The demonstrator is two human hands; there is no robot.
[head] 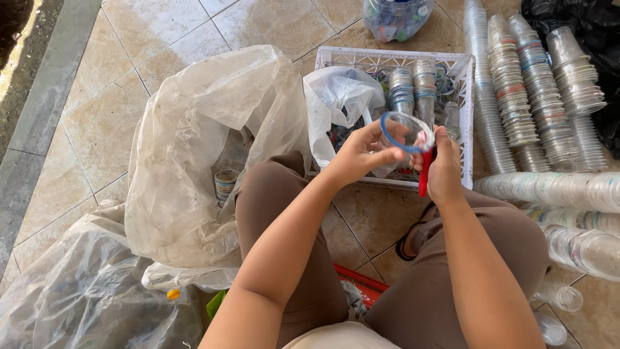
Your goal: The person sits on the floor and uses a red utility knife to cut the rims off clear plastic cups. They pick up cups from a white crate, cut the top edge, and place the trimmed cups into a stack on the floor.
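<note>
My left hand (359,155) grips a clear plastic cup with a blue rim (400,132), held sideways over the white crate (387,59). My right hand (444,169) holds a red-handled tool (424,173) against the cup's rim, where a bit of white film sticks up. Both hands are above my knees, in front of the crate. The tool's tip is hidden by my fingers.
The crate holds stacked cups and a white plastic bag (339,97). A big clear sack (206,148) with cups inside stands at my left. Long stacks of clear cups (536,97) lie on the tiled floor at right. A red object (361,284) lies between my legs.
</note>
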